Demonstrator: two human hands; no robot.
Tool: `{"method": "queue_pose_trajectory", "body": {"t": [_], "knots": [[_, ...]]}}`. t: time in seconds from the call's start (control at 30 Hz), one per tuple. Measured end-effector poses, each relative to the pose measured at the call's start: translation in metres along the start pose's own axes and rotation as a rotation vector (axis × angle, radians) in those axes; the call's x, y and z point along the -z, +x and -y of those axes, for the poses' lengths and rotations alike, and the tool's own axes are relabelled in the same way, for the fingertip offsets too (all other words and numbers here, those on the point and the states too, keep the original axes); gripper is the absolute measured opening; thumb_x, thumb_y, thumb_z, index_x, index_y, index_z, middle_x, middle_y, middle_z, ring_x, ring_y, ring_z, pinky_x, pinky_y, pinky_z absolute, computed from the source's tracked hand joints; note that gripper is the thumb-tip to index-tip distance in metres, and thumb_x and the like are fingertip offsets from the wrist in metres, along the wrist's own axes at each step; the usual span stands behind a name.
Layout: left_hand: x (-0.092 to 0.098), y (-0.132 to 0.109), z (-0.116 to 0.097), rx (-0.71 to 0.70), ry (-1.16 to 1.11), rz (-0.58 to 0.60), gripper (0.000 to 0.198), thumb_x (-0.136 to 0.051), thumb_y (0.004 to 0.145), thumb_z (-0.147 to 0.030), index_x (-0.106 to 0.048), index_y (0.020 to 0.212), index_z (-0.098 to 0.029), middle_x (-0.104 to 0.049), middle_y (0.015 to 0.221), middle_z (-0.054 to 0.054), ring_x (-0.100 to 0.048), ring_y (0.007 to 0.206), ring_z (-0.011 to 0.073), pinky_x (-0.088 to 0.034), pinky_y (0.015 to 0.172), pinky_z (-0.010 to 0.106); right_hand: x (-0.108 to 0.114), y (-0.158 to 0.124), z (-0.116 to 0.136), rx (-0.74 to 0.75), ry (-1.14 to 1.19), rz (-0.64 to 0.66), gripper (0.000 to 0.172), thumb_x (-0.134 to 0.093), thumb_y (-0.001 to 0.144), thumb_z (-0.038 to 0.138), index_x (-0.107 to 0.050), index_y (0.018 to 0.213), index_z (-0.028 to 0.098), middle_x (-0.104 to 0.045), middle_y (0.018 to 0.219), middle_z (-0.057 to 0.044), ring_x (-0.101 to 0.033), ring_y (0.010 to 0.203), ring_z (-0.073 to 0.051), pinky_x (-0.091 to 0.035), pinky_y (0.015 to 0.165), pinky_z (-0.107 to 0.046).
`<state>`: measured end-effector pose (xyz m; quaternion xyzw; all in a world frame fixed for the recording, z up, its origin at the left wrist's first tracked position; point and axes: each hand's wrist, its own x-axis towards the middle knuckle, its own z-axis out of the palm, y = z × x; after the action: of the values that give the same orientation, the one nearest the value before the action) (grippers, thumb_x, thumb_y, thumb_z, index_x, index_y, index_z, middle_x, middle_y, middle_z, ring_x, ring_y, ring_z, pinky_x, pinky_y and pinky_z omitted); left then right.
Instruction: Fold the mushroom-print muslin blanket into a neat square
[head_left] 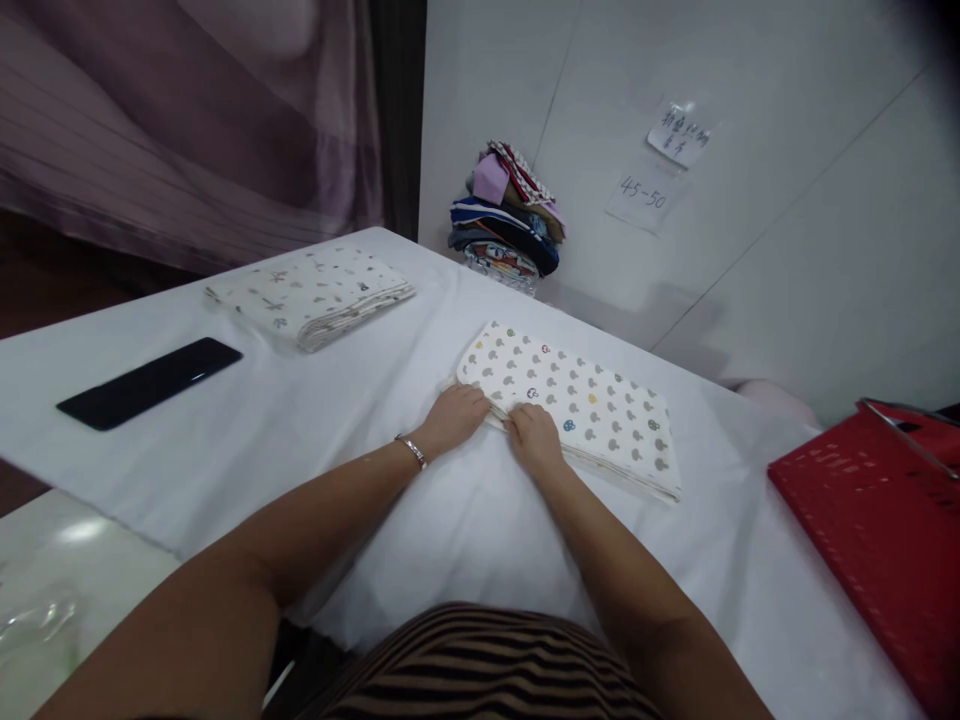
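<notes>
At the left of the white-covered surface (337, 410), a glossy black slab (150, 385) is lying well apart from the hands, likely to leave working room. Beyond it, a plant-printed cloth (307, 290) is resting, folded into a thick, layered rectangle. The left hand (456, 415) is pinching the near edge of the mushroom-printed cloth (581, 395) toward its left end; just beside, the right hand (536, 437) is gripping the same edge, probably to keep the soft, matte layers even. That cloth is lying as a flat oblong. At far right, a perforated red basket (862, 520) is standing, seemingly rigid plastic.
</notes>
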<state>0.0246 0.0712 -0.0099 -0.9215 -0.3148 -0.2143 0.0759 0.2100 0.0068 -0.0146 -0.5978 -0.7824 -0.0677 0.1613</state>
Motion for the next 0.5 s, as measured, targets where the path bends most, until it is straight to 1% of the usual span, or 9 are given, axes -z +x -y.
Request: {"method": "queue_pose_trajectory", "body": {"t": [0.03, 0.1, 0.17, 0.2, 0.27, 0.33, 0.37, 0.43, 0.5], "knots": [[0.002, 0.000, 0.000, 0.006, 0.008, -0.015, 0.015, -0.048, 0.089, -0.016, -0.060, 0.080, -0.016, -0.062, 0.082, 0.007, -0.055, 0.082, 0.0207, -0.040, 0.071, 0.035, 0.000, 0.000, 0.000, 0.000, -0.007, 0.004, 0.019, -0.045, 0.094, 0.024, -0.063, 0.092, 0.017, -0.060, 0.092, -0.009, -0.049, 0.087, -0.022, -0.036, 0.076, -0.033], [0.005, -0.001, 0.000, 0.009, 0.019, -0.060, 0.012, -0.049, 0.088, -0.016, -0.060, 0.091, -0.016, -0.063, 0.097, 0.010, -0.055, 0.092, 0.0228, -0.040, 0.077, 0.037, -0.001, 0.001, 0.000, -0.004, -0.014, 0.008, 0.019, -0.045, 0.094, 0.023, -0.063, 0.091, 0.018, -0.060, 0.092, -0.009, -0.049, 0.087, -0.022, -0.036, 0.075, -0.033], [0.006, 0.000, 0.001, -0.016, 0.020, -0.097, 0.020, -0.049, 0.087, -0.015, -0.059, 0.104, -0.017, -0.061, 0.111, 0.011, -0.052, 0.104, 0.0244, -0.039, 0.084, 0.039, -0.001, 0.002, 0.000, -0.011, -0.016, 0.007, 0.019, -0.045, 0.095, 0.023, -0.063, 0.091, 0.018, -0.061, 0.091, -0.009, -0.050, 0.087, -0.022, -0.036, 0.076, -0.033], [0.007, 0.001, 0.002, -0.038, 0.016, -0.101, 0.024, -0.049, 0.087, -0.015, -0.059, 0.109, -0.018, -0.061, 0.113, 0.011, -0.051, 0.108, 0.0243, -0.038, 0.087, 0.040, -0.002, 0.002, 0.000, -0.014, -0.019, 0.004, 0.018, -0.045, 0.095, 0.023, -0.062, 0.091, 0.018, -0.061, 0.091, -0.009, -0.050, 0.087, -0.022, -0.036, 0.076, -0.033], [0.007, 0.005, 0.006, -0.094, 0.020, -0.073, 0.026, -0.048, 0.087, -0.014, -0.059, 0.110, -0.020, -0.064, 0.105, 0.010, -0.052, 0.106, 0.0231, -0.036, 0.091, 0.041, -0.003, 0.003, 0.000, -0.017, -0.025, -0.003, 0.019, -0.045, 0.095, 0.023, -0.062, 0.090, 0.018, -0.061, 0.090, -0.009, -0.050, 0.086, -0.022, -0.036, 0.075, -0.033], [0.008, 0.012, 0.012, -0.153, 0.052, -0.029, 0.022, -0.046, 0.088, -0.014, -0.062, 0.101, -0.020, -0.065, 0.089, 0.007, -0.054, 0.097, 0.0215, -0.034, 0.095, 0.041, -0.005, 0.002, -0.001, -0.016, -0.025, -0.018, 0.020, -0.044, 0.095, 0.024, -0.062, 0.089, 0.018, -0.061, 0.089, -0.008, -0.050, 0.084, -0.022, -0.037, 0.075, -0.033], [0.009, 0.016, 0.015, -0.179, 0.072, -0.019, 0.020, -0.045, 0.089, -0.013, -0.063, 0.096, -0.020, -0.064, 0.085, 0.006, -0.054, 0.094, 0.0208, -0.033, 0.096, 0.041, -0.005, 0.002, -0.001, -0.018, -0.023, -0.032, 0.021, -0.044, 0.095, 0.024, -0.062, 0.088, 0.018, -0.061, 0.088, -0.008, -0.050, 0.084, -0.022, -0.037, 0.075, -0.033], [0.011, 0.022, 0.023, -0.204, 0.099, -0.031, 0.020, -0.044, 0.089, -0.012, -0.063, 0.090, -0.020, -0.065, 0.085, 0.005, -0.053, 0.095, 0.0202, -0.031, 0.098, 0.040, -0.007, 0.001, -0.002, -0.023, -0.018, -0.065, 0.022, -0.042, 0.096, 0.024, -0.062, 0.090, 0.018, -0.061, 0.090, -0.008, -0.049, 0.085, -0.021, -0.037, 0.075, -0.032], [0.010, 0.023, 0.029, -0.201, 0.094, -0.049, 0.021, -0.044, 0.090, -0.012, -0.063, 0.088, -0.021, -0.065, 0.089, 0.005, -0.052, 0.098, 0.0196, -0.031, 0.098, 0.040, -0.007, 0.000, -0.002, -0.019, -0.022, -0.080, 0.022, -0.043, 0.096, 0.024, -0.063, 0.093, 0.018, -0.061, 0.092, -0.009, -0.049, 0.085, -0.021, -0.036, 0.075, -0.032]]}}
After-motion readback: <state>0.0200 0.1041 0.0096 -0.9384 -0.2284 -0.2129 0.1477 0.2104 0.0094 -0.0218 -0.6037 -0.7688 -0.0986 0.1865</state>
